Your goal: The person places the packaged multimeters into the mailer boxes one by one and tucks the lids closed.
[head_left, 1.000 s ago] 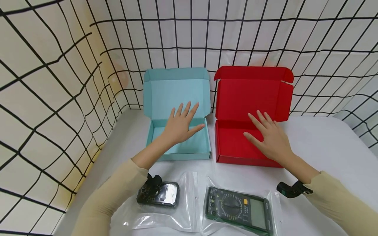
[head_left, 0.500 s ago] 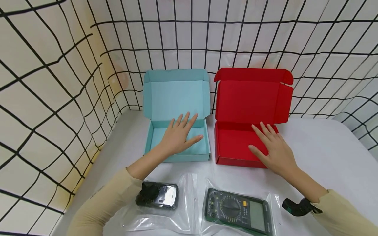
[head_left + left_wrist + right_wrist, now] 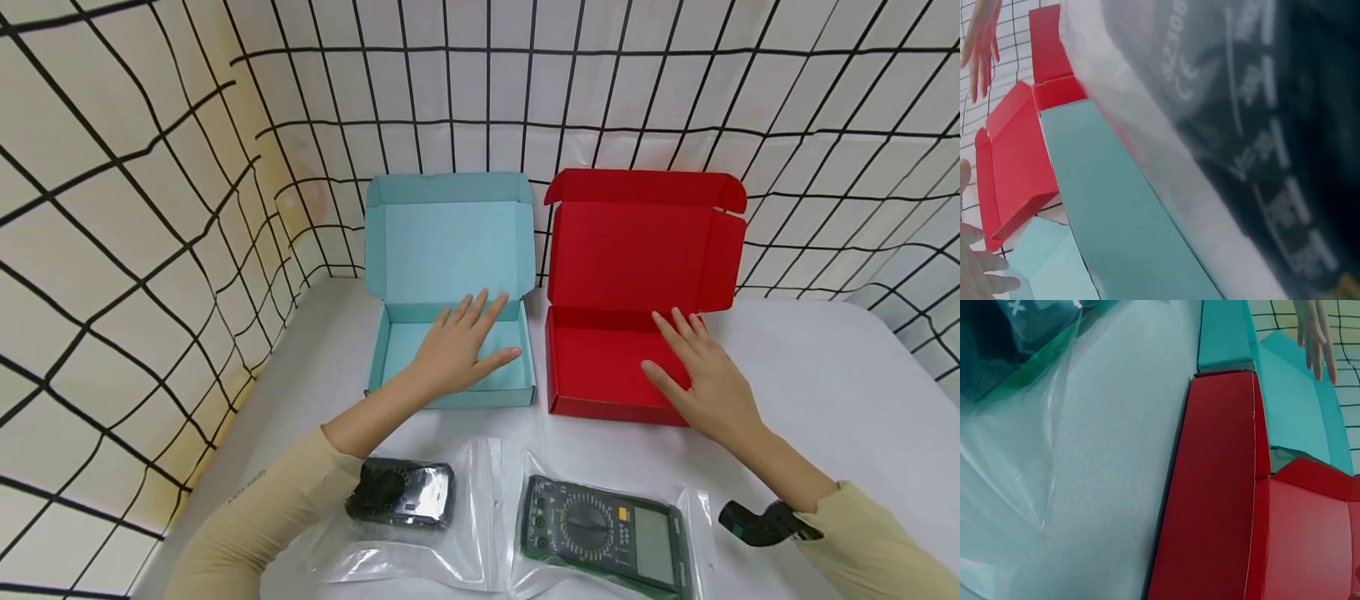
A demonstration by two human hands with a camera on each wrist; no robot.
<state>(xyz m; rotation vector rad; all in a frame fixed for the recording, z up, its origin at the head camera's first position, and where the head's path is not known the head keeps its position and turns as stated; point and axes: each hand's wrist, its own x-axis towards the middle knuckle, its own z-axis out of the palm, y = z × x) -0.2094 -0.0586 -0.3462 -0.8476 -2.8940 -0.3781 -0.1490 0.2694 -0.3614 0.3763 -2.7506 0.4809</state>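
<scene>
My left hand [image 3: 459, 350] is over the light blue cardboard box [image 3: 450, 250], fingers spread and straight, holding nothing. Over the right part of the red cardboard box [image 3: 630, 258] is my right hand [image 3: 708, 383], its fingers also straight and holding nothing. Both boxes stand with lids raised. Nearer me lies a multimeter [image 3: 588, 529] with a dial and a grey screen, inside a clear zip bag [image 3: 701, 542]. To its left, a smaller black device [image 3: 405, 493] lies in another clear bag [image 3: 476, 533]; my left sleeve partly covers it. Its printed dial markings fill much of the left wrist view.
A black wire grid [image 3: 487, 92] rises behind the boxes, with another grid panel along the left side. Everything sits on a white-covered table [image 3: 832, 375]. A black wrist camera [image 3: 765, 523] is strapped at my right cuff.
Both hands have drawn back slightly toward me from over the boxes, the right hand also a little to the right. The boxes and bagged devices stay in place.
</scene>
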